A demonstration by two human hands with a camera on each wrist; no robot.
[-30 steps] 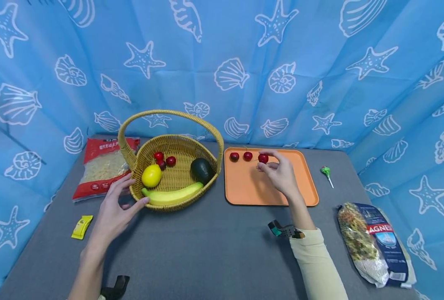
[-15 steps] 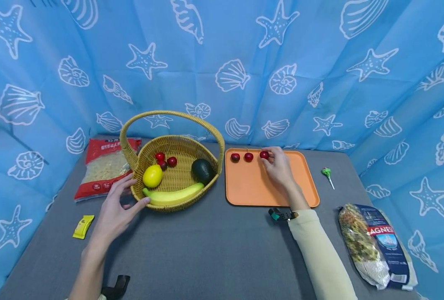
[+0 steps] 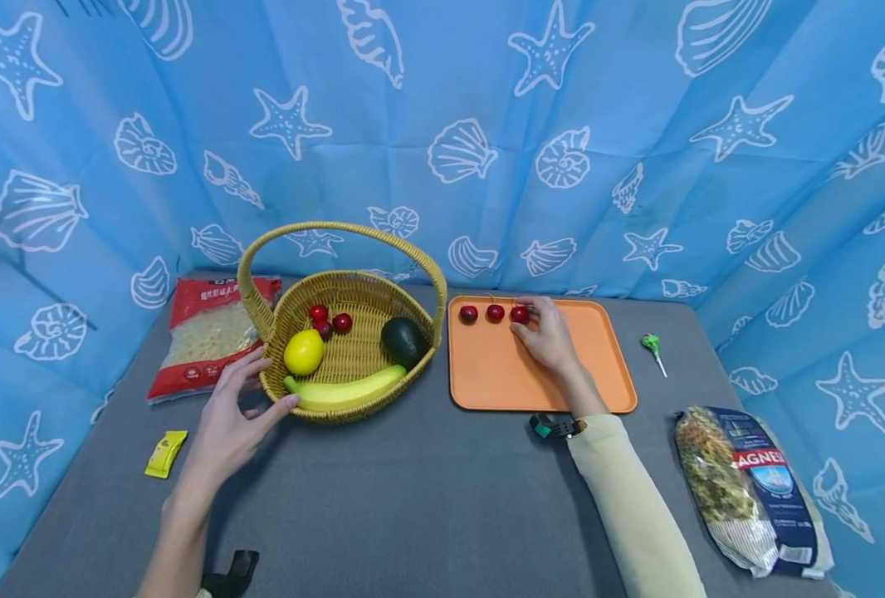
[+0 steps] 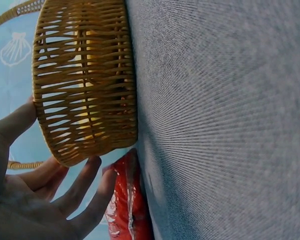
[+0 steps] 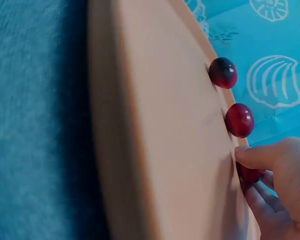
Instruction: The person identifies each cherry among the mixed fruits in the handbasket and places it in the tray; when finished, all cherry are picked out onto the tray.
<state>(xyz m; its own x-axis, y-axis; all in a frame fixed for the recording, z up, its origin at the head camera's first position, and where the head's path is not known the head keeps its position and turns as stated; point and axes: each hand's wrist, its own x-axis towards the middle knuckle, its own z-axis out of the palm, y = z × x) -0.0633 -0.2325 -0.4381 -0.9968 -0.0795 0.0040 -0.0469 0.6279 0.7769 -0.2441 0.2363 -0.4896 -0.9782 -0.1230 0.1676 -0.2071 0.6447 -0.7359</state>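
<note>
My right hand (image 3: 550, 338) pinches a dark red cherry (image 3: 519, 315) between thumb and fingers, at the back of the orange tray (image 3: 487, 382). Two more cherries lie left of it: a near one (image 3: 495, 313) and a darker one (image 3: 468, 315). In the right wrist view the pinched cherry (image 5: 251, 173) is partly covered by the fingers. My left hand (image 3: 233, 419) touches the left end of the wicker basket (image 3: 360, 286), thumb and fingers spread against its outside. Inside the basket are a lemon (image 3: 304, 352), a banana (image 3: 349, 389), an avocado (image 3: 403, 340) and several cherries (image 3: 342, 323).
A red pasta bag (image 3: 203, 332) lies behind and left of the basket. A yellow wrapped packet (image 3: 165, 453) is at the left. Right of the tray are a green lollipop (image 3: 653, 349) and a blue pasta bag (image 3: 752, 490). The basket's tall handle (image 3: 338, 225) arches above it.
My right hand has lowered its cherry to the back of the tray and shifted it slightly left, closer to the other two. The left hand stays at the basket.
</note>
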